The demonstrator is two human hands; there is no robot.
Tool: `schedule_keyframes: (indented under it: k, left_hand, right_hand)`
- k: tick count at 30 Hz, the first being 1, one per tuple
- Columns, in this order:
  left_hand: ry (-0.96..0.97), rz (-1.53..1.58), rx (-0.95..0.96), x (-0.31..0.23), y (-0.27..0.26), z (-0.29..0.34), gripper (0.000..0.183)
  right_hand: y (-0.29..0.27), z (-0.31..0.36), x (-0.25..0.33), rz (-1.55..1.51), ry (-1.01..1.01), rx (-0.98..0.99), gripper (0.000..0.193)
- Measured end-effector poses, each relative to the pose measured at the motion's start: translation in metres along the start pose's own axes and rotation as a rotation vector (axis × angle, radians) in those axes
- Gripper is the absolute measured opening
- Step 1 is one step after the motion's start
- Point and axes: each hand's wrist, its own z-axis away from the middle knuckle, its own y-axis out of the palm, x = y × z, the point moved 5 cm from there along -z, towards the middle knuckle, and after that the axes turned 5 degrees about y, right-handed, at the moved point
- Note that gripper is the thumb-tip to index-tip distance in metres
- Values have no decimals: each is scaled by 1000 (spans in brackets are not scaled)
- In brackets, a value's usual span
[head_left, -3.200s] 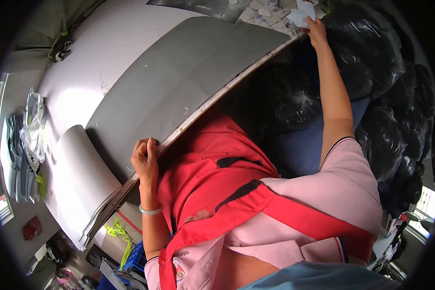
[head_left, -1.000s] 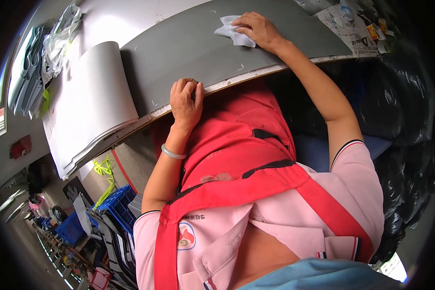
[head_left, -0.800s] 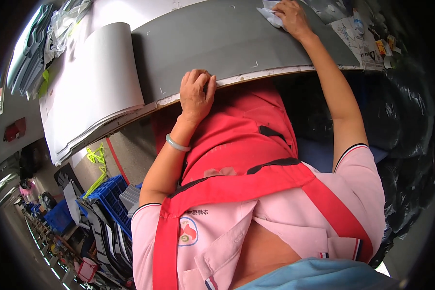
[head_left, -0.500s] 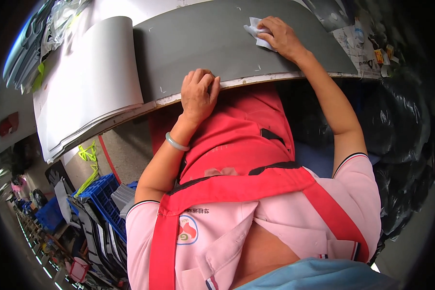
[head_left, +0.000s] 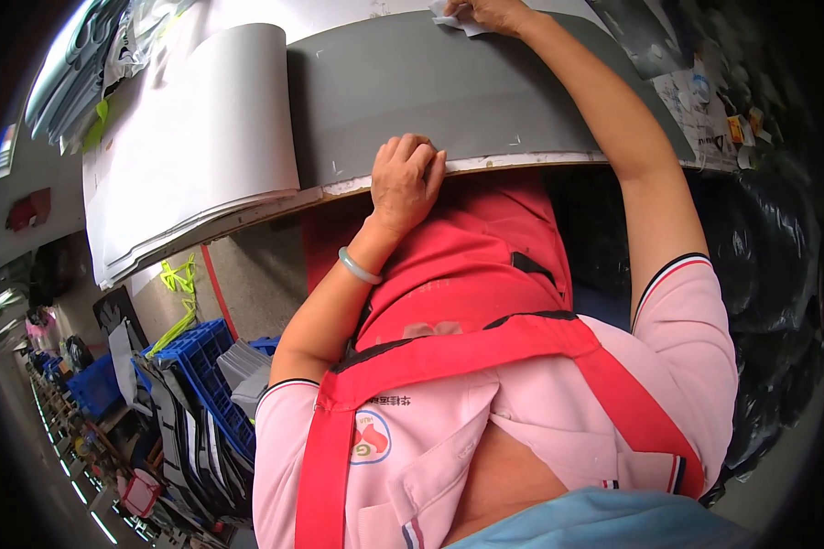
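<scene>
A large dark grey sheet (head_left: 403, 87) lies flat on the worktable, with small white corner marks on it. At its far edge my right hand (head_left: 496, 13) grips a crumpled white cloth (head_left: 468, 26) and presses it against the surface; the top of the picture cuts off part of that hand. My left hand (head_left: 403, 183), a bangle on its wrist, rests at the table's near edge with its fingers curled in, and no object shows in it. Left of the grey sheet is a stack of white sheets (head_left: 220, 128), the top one curled up along its right side.
Scissors (head_left: 87, 37) and clear plastic hang at the far left. Small scraps and an orange packet (head_left: 735, 128) lie at the table's right end. Black plastic bags (head_left: 760, 247) fill the right side below. A blue crate (head_left: 206, 366) stands on the lower left.
My right hand has slid the white cloth away from me and a little left, to the far edge of the grey sheet. The left hand stays at the near edge; the whole view has shifted slightly.
</scene>
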Motion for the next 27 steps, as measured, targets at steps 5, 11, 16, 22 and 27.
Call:
schedule_keyframes:
  k: [5, 11, 16, 22, 27]
  left_hand:
    - [-13, 5, -7, 1, -3, 1, 13]
    - [1, 21, -21, 0, -4, 1, 13]
    - [0, -24, -7, 0, -3, 2, 14]
    - [-7, 16, -34, 1, -4, 3, 13]
    - [9, 27, -23, -2, -1, 0, 12]
  right_hand:
    - [-22, 17, -42, 170, 111, 30, 21]
    - [-48, 49, -61, -43, 309, -80, 25]
    - [-24, 29, -3, -174, 253, -49, 28]
    - [-10, 23, 22, -58, -175, 121, 26]
    - [-50, 32, -44, -180, 238, -4, 32]
